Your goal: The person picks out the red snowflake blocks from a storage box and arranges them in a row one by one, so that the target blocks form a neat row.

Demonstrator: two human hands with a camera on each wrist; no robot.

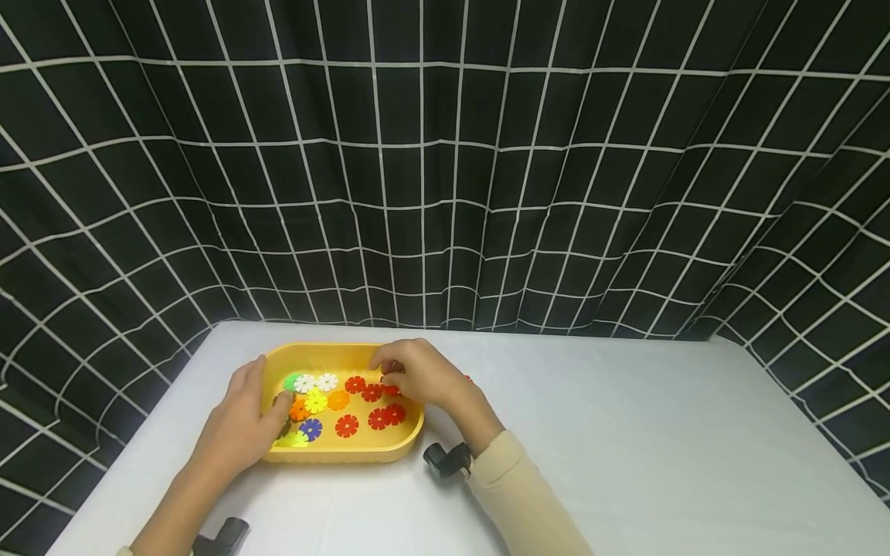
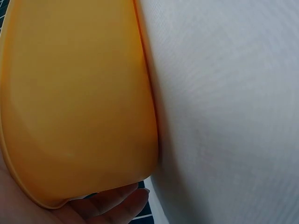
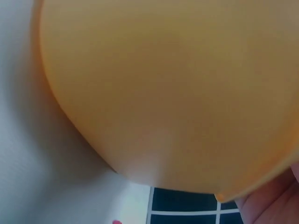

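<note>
A yellow oval plastic tray with rounded ends (image 1: 341, 456) sits on the white cloth-covered surface (image 1: 626, 448), toward its far left part. The left hand (image 1: 239, 417) is clamped on the tray's left end, with the thumb inside the rim and the other fingers outside; the left wrist view shows fingertips curling round the outer wall. The right hand (image 1: 420, 373) reaches over the tray's right end, its fingers bent down close to the red flower-shaped plastic discs (image 1: 347, 425); whether the thumb and forefinger are together on a disc cannot be told.

Inside the tray, the red discs lie in the right half, 2 of them overlapping near the front right. 2 white flower-shaped discs (image 1: 327, 382) lie side by side toward the back left, just beside a green disc (image 1: 290, 381). A yellow disc (image 1: 316, 400) lies between orange discs (image 1: 338, 399), and 1 blue disc (image 1: 310, 429) rests nearer the front. Outside the tray, a small red piece (image 1: 469, 378) shows behind the right wrist, mostly hidden. A black curtain with a white grid (image 1: 431, 177) hangs behind the surface. A beige sleeve (image 1: 524, 494) covers the right forearm.
</note>
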